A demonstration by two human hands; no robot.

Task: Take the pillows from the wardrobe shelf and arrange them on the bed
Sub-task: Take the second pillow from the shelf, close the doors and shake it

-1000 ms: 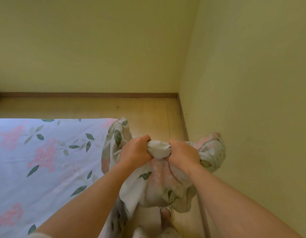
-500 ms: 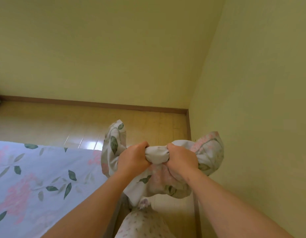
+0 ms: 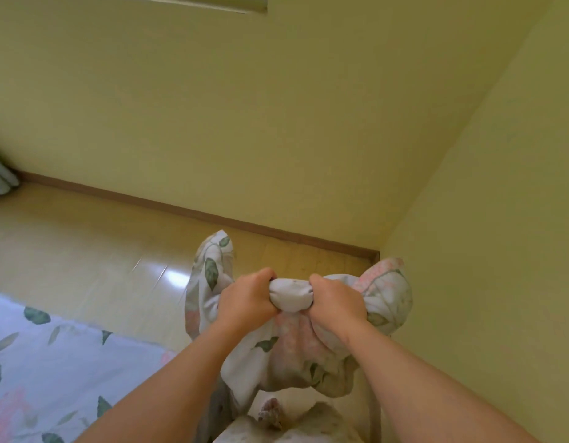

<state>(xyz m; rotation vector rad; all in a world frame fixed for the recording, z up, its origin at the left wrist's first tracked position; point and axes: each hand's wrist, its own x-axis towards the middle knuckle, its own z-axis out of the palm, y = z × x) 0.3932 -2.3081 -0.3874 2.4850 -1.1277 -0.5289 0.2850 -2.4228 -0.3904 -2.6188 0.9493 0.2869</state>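
Note:
A floral pillow (image 3: 291, 356), white with green leaves and pink flowers, hangs in front of me above the floor. My left hand (image 3: 246, 302) and my right hand (image 3: 336, 303) are both clenched on its bunched top edge, side by side, with a grey fold of fabric (image 3: 291, 295) squeezed between them. Loose corners of the cover stick out left and right of my fists. The bed (image 3: 53, 372), covered in a pale sheet with the same leaf and flower print, lies at the lower left. No wardrobe is in view.
A wooden floor (image 3: 101, 263) runs between the bed and the yellow-green walls (image 3: 484, 219), which meet in a corner at right. A brown skirting board (image 3: 213, 219) lines the far wall. My leg in patterned trousers (image 3: 296, 426) shows at the bottom.
The view has tilted up and swung right: the bed has slid to the lower left and more wall shows. Both hands keep the same grip on the pillow.

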